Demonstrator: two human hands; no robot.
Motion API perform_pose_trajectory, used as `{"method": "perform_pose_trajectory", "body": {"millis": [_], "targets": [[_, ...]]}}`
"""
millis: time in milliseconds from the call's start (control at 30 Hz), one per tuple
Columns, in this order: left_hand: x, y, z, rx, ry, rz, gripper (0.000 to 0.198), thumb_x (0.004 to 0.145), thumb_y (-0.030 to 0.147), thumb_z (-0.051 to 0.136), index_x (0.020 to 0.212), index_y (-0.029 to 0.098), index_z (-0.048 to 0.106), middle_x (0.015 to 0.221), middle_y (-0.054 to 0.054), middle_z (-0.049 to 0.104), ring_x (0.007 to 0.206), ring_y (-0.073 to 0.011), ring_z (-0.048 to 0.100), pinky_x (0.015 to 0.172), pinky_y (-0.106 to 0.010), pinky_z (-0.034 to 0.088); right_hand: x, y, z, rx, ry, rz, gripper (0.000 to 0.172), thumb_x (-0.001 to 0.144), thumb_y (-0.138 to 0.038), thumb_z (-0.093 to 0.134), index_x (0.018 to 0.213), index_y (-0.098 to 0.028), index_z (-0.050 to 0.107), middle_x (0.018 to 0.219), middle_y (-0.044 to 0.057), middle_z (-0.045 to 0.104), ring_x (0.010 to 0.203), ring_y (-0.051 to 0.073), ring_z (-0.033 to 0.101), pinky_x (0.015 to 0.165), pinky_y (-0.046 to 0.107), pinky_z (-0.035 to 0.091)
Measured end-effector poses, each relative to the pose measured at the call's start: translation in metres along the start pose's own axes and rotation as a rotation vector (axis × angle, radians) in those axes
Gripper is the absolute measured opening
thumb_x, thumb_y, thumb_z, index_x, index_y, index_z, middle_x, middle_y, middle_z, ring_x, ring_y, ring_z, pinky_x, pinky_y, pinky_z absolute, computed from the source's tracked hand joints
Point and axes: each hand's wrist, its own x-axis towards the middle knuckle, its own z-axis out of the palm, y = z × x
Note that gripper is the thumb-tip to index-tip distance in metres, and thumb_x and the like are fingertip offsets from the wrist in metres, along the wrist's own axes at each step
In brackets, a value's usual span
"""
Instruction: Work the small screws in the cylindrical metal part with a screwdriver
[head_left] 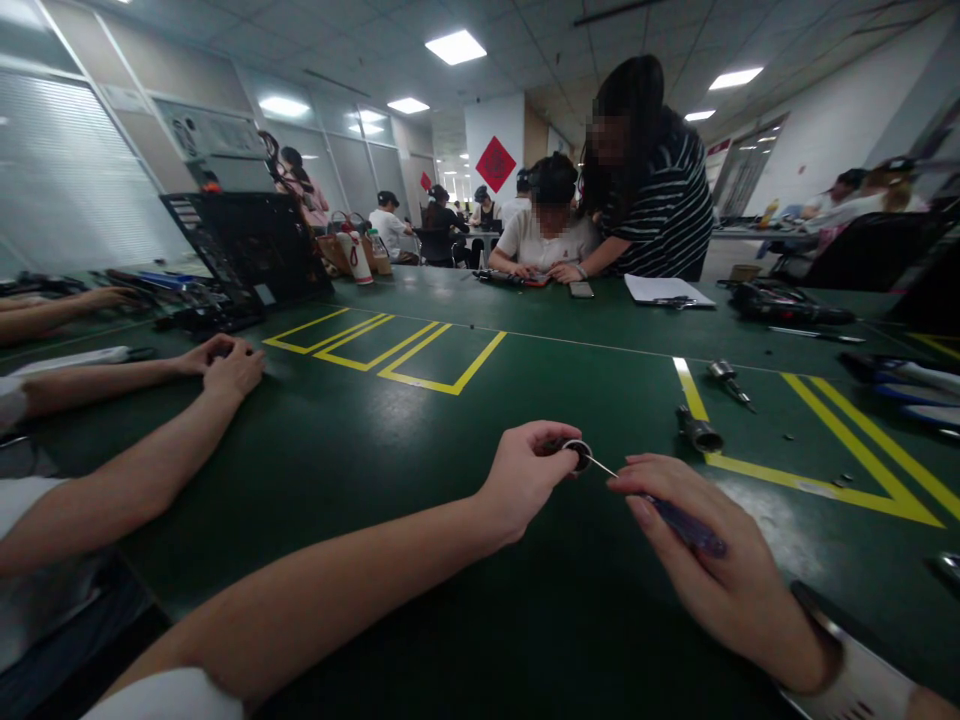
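Observation:
My left hand (pixel 523 475) is closed around a small round metal part (pixel 579 455), its hollow end turned to the right. In my right hand (pixel 709 550) lies a screwdriver with a purple handle (pixel 686 527). Its thin shaft (pixel 602 467) points left, and the tip reaches the opening of the metal part; how deep it goes I cannot tell. To the right, a dark cylindrical metal part (pixel 700 430) rests by the yellow tape. Behind it lies a shiny metal part with a thin pointed shaft (pixel 731 384).
Yellow tape outlines (pixel 420 383) mark the green table (pixel 360 440). Small dark bits (pixel 844 480) lie inside the right outline, with pliers (pixel 919 390) beyond. A co-worker's hands (pixel 232 365) are at the left. Across the table, two people lean over an item near a clipboard (pixel 667 291).

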Motion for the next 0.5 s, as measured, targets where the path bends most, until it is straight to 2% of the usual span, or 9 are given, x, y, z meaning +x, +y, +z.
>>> {"method": "perform_pose_trajectory", "body": {"millis": [367, 500], "targets": [[-0.0019, 0.0030, 0.0024, -0.007, -0.018, 0.002, 0.023, 0.070, 0.003, 0.060, 0.090, 0.011, 0.068, 0.078, -0.004, 0.069, 0.072, -0.0109, 0.063, 0.070, -0.025, 0.052, -0.0006, -0.0065, -0.0046, -0.064, -0.001, -0.137, 0.022, 0.083, -0.013, 0.050, 0.105, -0.016, 0.055, 0.093, 0.009, 0.064, 0.096, 0.021, 0.058, 0.084, 0.039, 0.048], [0.0003, -0.0014, 0.0005, 0.006, -0.026, 0.036, 0.023, 0.070, 0.005, 0.059, 0.090, 0.012, 0.069, 0.079, -0.004, 0.070, 0.072, -0.0114, 0.064, 0.070, -0.025, 0.053, 0.0006, -0.0103, -0.0046, -0.137, -0.032, -0.252, 0.026, 0.080, -0.009, 0.051, 0.106, -0.014, 0.054, 0.089, 0.009, 0.065, 0.091, 0.022, 0.060, 0.085, 0.042, 0.047]]}}
